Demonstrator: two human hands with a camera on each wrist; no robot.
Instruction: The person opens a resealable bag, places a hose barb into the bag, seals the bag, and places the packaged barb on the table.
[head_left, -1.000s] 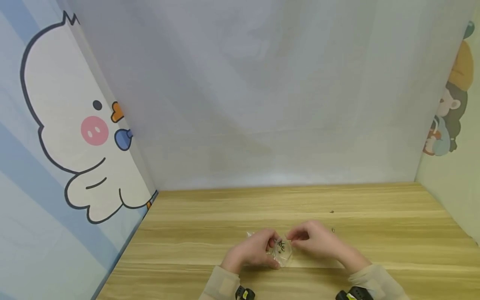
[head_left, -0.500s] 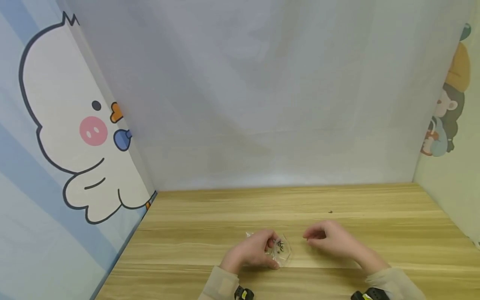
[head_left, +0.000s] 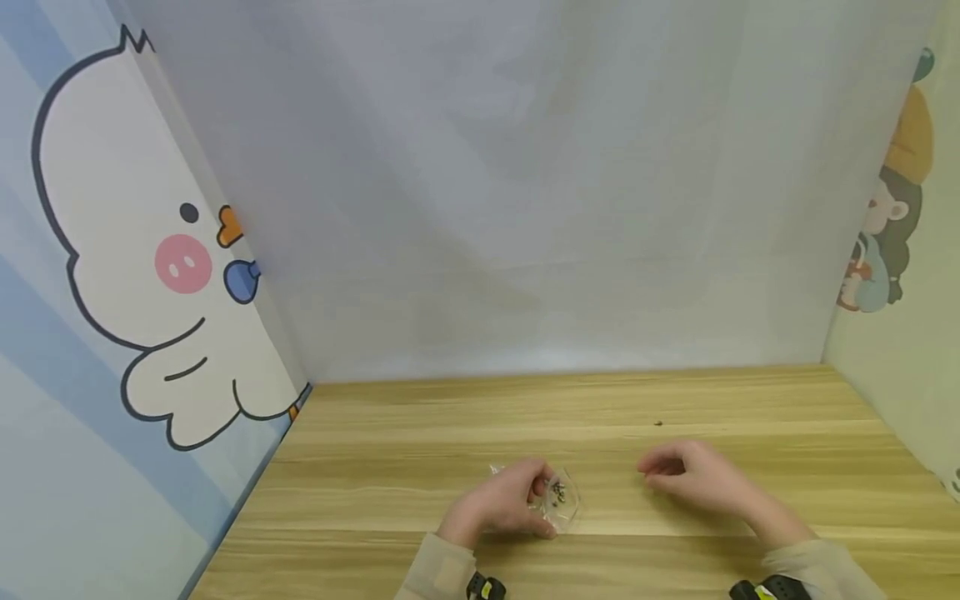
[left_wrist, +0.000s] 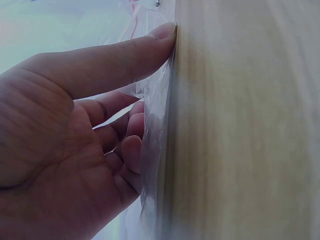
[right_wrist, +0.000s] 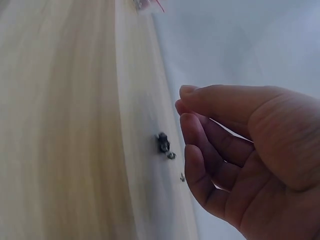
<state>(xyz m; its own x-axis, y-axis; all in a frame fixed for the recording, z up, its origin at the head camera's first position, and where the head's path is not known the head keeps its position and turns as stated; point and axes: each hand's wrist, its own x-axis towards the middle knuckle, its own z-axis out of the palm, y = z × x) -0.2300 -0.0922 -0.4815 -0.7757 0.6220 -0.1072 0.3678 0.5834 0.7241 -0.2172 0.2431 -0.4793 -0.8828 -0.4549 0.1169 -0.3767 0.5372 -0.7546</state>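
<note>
My left hand (head_left: 510,500) holds a clear plastic zip bag (head_left: 568,510) on the table, thumb in front and fingers behind. Several small metal screws (head_left: 558,492) show through the bag. The left wrist view has the thumb pressing the film (left_wrist: 157,130) near the table surface. My right hand (head_left: 697,477) hovers to the right of the bag, fingers loosely bent, nothing visible between them. Close to its fingertips, the right wrist view shows a dark small metal piece (right_wrist: 163,143) on the table, with a smaller one (right_wrist: 182,177) beyond. Farther back lies one small metal piece (head_left: 658,423).
The wood-grain table (head_left: 390,433) ends at a pale grey curtain (head_left: 555,208) behind. A blue-and-white cartoon panel (head_left: 112,250) stands at the left, a pale cartoon panel (head_left: 900,350) at the right. Dark straps with small devices sit on both wrists.
My right hand has left the bag's mouth and moved right across the table, now covering the nearer loose metal piece in the head view. The left hand stays on the bag.
</note>
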